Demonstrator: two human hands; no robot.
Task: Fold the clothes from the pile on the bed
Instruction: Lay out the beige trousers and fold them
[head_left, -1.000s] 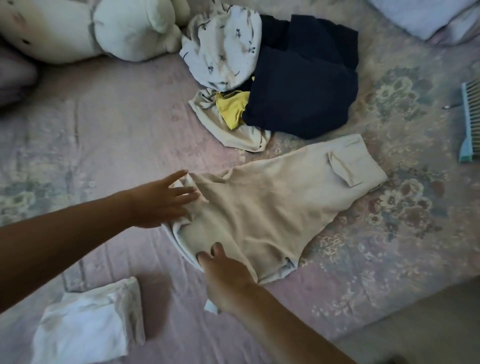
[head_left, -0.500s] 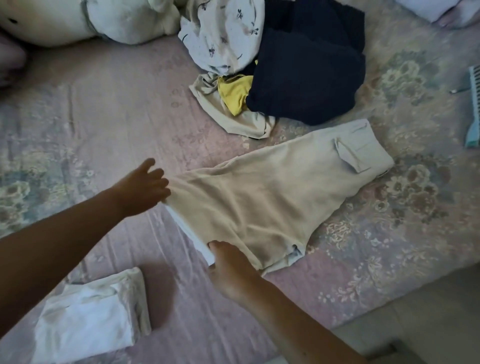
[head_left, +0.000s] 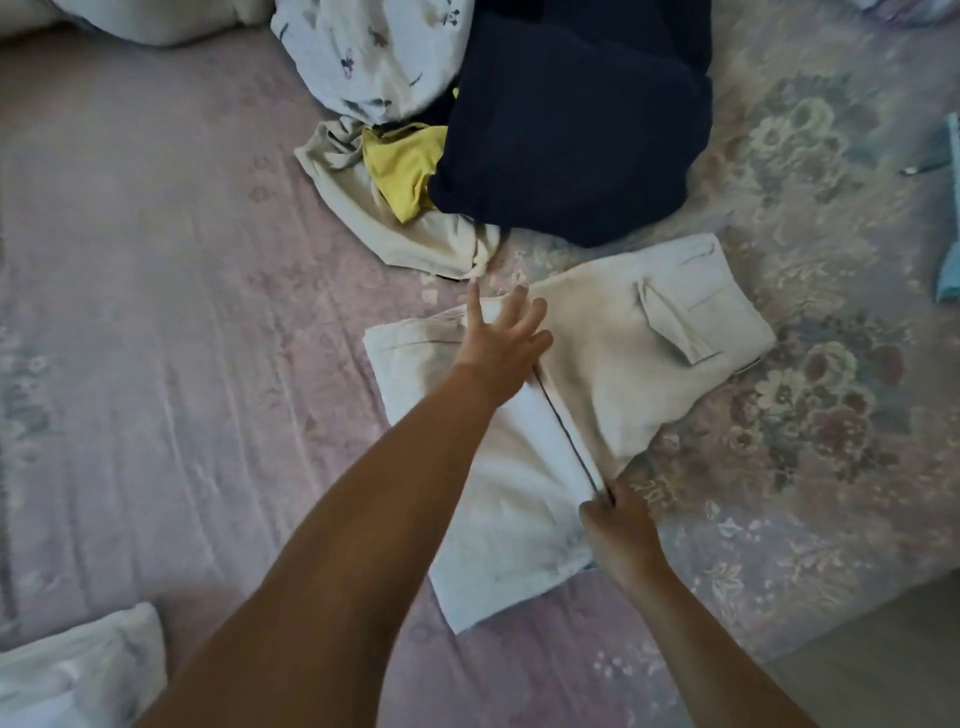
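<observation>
The beige shorts (head_left: 623, 374) lay on the pink flowered bedsheet (head_left: 156, 338), near the middle of the view, with one part folded over so that the pale inner side showed toward the person. A flap pocket (head_left: 675, 327) was visible on the far right part of the shorts. The left hand (head_left: 501, 345) rested flat on the shorts at the folded edge, with its fingers straight and spread, pressing the cloth down. The right hand (head_left: 618, 530) was at the near end of the same fold, and its fingers were curled on the edge of the cloth, pinching it. The two hands were apart from each other, one at each end of the fold line. Just behind the shorts was the pile of clothes (head_left: 498, 130), which touched or almost touched their far edge; I could not tell which. In the pile there were a dark navy garment (head_left: 571, 130), a yellow piece (head_left: 402, 166), a cream piece (head_left: 384, 228) under it and a white cloth with small flowers (head_left: 363, 57). A folded white garment (head_left: 72, 670) lay at the lower left corner, well apart from the shorts. At the right border a light blue object (head_left: 949, 249) was partly in view, too cut off to name.
</observation>
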